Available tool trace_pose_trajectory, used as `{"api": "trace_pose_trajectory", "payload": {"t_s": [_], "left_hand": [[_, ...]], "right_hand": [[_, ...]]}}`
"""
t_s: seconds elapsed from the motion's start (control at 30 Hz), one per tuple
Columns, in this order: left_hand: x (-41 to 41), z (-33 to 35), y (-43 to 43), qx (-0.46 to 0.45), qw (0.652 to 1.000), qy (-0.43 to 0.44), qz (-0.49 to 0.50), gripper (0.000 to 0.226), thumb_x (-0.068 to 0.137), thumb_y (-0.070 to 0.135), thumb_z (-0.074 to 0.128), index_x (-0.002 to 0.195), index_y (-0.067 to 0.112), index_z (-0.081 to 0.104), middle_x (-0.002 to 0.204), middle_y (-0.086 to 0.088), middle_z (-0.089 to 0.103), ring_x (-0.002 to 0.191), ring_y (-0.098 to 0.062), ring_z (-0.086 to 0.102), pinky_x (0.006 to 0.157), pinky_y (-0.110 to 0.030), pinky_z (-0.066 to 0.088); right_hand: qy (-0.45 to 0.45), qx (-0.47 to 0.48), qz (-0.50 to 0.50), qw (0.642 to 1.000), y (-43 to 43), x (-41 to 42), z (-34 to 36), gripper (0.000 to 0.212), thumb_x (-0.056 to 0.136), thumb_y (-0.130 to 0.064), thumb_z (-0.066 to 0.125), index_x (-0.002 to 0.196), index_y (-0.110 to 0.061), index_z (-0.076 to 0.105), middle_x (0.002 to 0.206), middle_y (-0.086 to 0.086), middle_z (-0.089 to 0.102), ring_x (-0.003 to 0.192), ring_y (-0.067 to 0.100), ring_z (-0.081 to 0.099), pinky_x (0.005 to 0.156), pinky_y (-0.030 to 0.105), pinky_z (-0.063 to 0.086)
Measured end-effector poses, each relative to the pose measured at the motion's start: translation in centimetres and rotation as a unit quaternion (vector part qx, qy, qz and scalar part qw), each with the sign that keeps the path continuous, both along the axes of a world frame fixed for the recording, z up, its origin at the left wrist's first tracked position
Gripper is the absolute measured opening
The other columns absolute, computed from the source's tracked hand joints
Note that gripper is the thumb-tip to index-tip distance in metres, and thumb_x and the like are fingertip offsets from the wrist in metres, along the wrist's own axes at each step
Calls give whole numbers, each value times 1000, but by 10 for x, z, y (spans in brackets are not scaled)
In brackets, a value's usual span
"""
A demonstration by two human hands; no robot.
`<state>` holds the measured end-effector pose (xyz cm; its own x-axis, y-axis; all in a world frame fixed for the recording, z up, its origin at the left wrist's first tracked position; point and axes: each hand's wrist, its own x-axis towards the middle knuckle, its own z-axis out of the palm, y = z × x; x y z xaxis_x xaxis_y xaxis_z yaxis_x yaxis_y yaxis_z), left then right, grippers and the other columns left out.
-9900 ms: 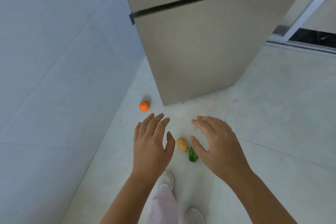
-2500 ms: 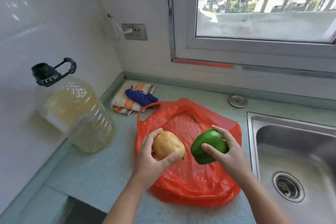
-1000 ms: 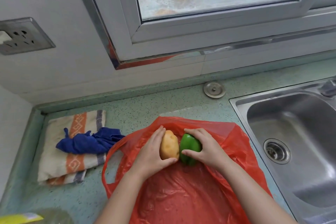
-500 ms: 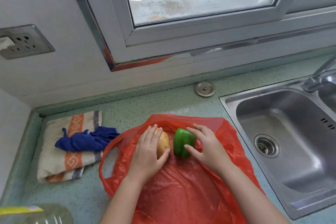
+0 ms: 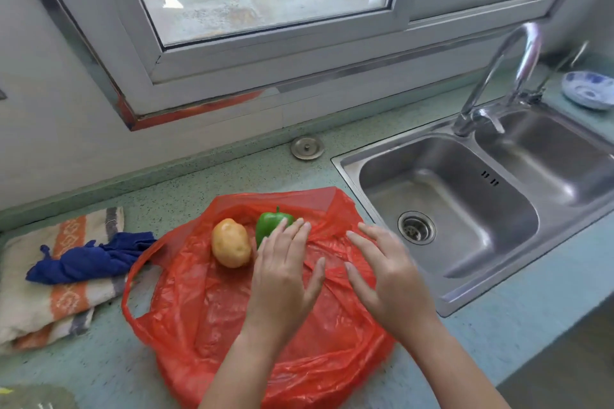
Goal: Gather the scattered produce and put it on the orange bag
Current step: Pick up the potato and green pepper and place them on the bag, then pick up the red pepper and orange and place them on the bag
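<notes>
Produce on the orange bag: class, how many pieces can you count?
2. The potato lies on the orange bag; the green bell pepper sits just right of it, partly behind the left hand, which could hide more.

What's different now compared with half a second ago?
Both hands let go: the left hand came off the potato, the right hand off the green pepper, and both drew back, open. Potato and pepper stay side by side on the orange bag.

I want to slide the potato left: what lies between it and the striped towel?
In the head view, the crumpled plastic and handle loop of the orange bag, then a blue cloth lying on the striped towel, left of the potato.
</notes>
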<state>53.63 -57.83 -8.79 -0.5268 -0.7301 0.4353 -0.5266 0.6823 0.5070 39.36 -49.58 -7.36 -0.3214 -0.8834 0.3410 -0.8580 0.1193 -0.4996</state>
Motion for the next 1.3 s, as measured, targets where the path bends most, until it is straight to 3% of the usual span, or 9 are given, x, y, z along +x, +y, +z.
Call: {"api": "trace_pose_trajectory", "payload": {"t_s": [0.17, 0.4, 0.57, 0.8, 0.97, 1.13, 1.3], "left_hand": [[-42, -2, 35, 9, 997, 25, -71, 46, 86, 35, 48, 124, 10, 48, 127, -9, 56, 126, -23, 40, 103, -43, 35], [-97, 8, 94, -14, 986, 23, -165, 42, 86, 36, 47, 121, 11, 51, 123, -10, 59, 121, -25, 44, 97, -51, 41], [-134, 20, 145, -32, 976, 7, -214, 45, 86, 36, 47, 117, 5, 58, 120, -10, 61, 118, -27, 49, 102, -39, 38], [-207, 45, 251, -40, 948, 6, -316, 44, 84, 36, 46, 112, 6, 62, 116, -9, 64, 112, -29, 56, 93, -42, 48], [-252, 53, 327, -56, 916, 17, -397, 43, 84, 37, 46, 115, 9, 57, 119, -9, 62, 115, -29, 53, 90, -50, 48], [-288, 55, 405, -62, 886, 8, -460, 44, 84, 38, 45, 119, 13, 52, 123, -5, 59, 122, -21, 42, 92, -50, 47], [-312, 53, 472, -65, 850, -7, -523, 46, 84, 37, 44, 117, 9, 57, 123, -6, 60, 120, -28, 50, 92, -50, 47]], "right_hand": [[6, -5, -70, 998, 57, -26, 5, 42, 83, -34, 48, 118, -11, 59, 116, 11, 59, 111, 29, 52, 93, 45, 45], [31, -30, -182, 982, 134, -65, 14, 42, 83, -34, 47, 116, -11, 59, 115, 11, 60, 109, 26, 51, 95, 38, 41], [39, -52, -252, 966, 202, -95, 27, 41, 83, -33, 46, 114, -10, 60, 114, 12, 61, 109, 24, 48, 95, 43, 43], [42, -81, -366, 926, 325, -131, 48, 43, 83, -33, 45, 113, -9, 62, 115, 12, 61, 113, 22, 43, 90, 47, 47], [64, -81, -435, 894, 412, -150, 55, 43, 83, -34, 45, 113, -9, 62, 115, 12, 61, 111, 29, 52, 87, 47, 49], [86, -73, -502, 857, 496, -159, 52, 43, 83, -34, 45, 113, -9, 62, 115, 12, 62, 111, 28, 52, 91, 40, 42], [104, -73, -566, 815, 568, -159, 48, 42, 82, -31, 46, 111, -5, 63, 111, 14, 63, 107, 25, 50, 91, 34, 38]]}}
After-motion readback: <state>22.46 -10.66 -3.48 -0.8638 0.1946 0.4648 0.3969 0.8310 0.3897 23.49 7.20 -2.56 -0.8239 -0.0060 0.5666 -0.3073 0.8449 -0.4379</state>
